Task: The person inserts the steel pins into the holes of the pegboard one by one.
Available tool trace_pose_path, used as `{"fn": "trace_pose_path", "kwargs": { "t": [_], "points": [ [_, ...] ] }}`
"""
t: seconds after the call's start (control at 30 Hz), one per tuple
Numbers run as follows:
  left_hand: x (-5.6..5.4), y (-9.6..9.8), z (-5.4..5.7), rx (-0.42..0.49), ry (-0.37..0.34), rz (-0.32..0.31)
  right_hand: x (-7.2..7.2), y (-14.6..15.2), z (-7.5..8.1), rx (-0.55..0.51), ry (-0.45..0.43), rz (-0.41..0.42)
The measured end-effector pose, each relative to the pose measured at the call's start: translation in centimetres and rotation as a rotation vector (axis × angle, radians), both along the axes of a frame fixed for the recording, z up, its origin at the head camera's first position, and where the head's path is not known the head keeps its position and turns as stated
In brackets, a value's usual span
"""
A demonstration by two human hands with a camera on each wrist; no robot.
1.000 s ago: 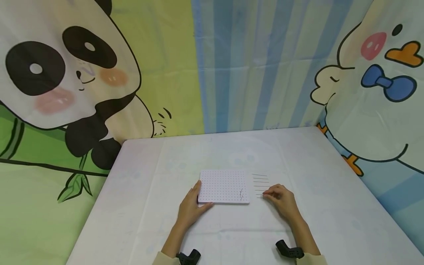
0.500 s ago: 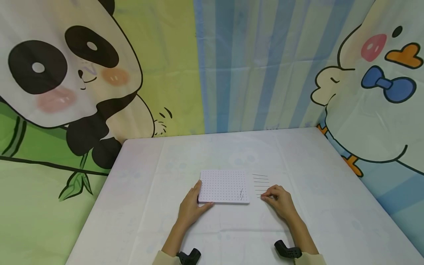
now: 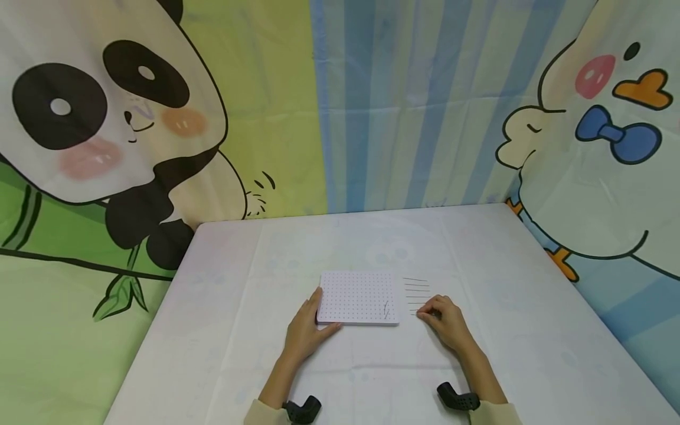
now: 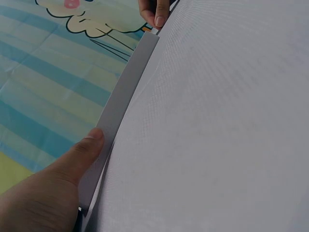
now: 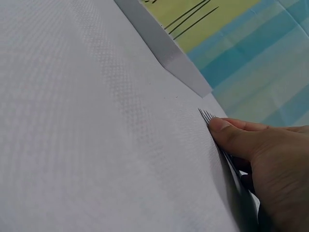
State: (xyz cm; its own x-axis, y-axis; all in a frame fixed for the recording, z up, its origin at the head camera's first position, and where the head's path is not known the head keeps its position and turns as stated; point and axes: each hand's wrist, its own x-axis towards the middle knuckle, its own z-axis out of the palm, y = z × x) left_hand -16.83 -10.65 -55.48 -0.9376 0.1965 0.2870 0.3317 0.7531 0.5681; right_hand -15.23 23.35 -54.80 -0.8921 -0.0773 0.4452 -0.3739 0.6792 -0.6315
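Note:
A white pegboard (image 3: 357, 295) with rows of small holes lies on the table. At its front left corner my left hand (image 3: 304, 332) grips it, fingers along the left side and thumb against the front edge. To the board's right, several thin dark metal pins (image 3: 417, 297) lie in a spaced column. My right hand (image 3: 447, 321) is at the nearest pin, thumb and index finger pinched together at its right part. In the right wrist view, pin tips (image 5: 205, 114) stick out past the thumb. A few pins (image 5: 190, 17) stand in the board's front right area.
A white cloth covers the table (image 3: 350, 378). Behind it hangs a printed curtain (image 3: 393, 106) with a panda and a duck. A black wrist camera (image 3: 304, 409) sits on the left wrist and another black camera (image 3: 458, 398) on the right.
My right hand has shifted slightly left along the nearest pin, with its fingertips drawn together. The left hand and the pegboard stay put.

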Motion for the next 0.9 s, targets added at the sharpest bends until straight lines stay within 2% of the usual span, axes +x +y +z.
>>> {"fn": "trace_pose_path", "kwargs": {
  "t": [0.23, 0.47, 0.67, 0.9],
  "points": [
    [-0.1, -0.1, 0.0, 0.009, 0.004, 0.0, -0.1, 0.0, -0.1, 0.039, -0.004, 0.003],
    [0.1, 0.0, -0.1, 0.007, 0.017, -0.007, 0.0, -0.2, 0.5, 0.036, -0.044, -0.047],
    [0.1, 0.0, -0.2, -0.013, 0.022, 0.0, -0.5, -1.3, 1.3, -0.123, -0.029, -0.056],
    [0.1, 0.1, -0.1, -0.01, 0.018, 0.005, -1.4, -3.6, 2.0, -0.434, -0.022, 0.061]
  ]
}}
